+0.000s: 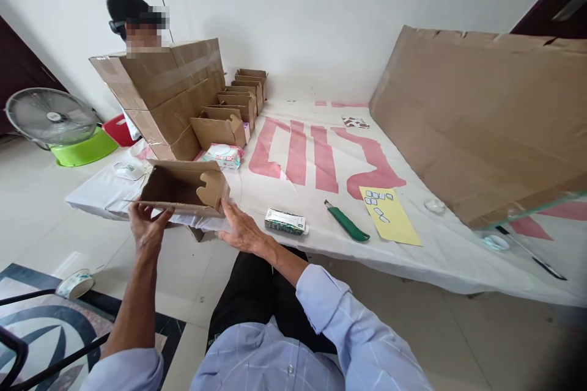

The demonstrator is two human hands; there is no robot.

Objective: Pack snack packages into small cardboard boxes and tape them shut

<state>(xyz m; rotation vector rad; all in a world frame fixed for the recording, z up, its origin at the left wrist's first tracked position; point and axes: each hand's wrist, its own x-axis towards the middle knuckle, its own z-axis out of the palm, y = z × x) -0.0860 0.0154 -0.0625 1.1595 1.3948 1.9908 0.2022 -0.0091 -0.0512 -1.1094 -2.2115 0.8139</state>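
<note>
An open cardboard box (183,208) with notched flaps lies at the left front of the table, its dark inside showing. My left hand (149,229) grips its near left edge, thumb on the front side and some fingers hidden. Against the box's right end, my right hand (243,229) presses its fingers near the front corner, with the thumb lower and apart from the box. To the right of that hand lies a small printed carton (285,222). Farther right are a green utility knife (347,221) and a yellow sheet (389,215) with several small stickers.
Stacked sealed cartons (160,91) stand at the left, with a person (132,18) behind them. Several open boxes (219,128) line up beside the stack, near a wipes pack (224,156). A large cardboard panel (486,116) leans at the right; a pen (532,252) lies before it.
</note>
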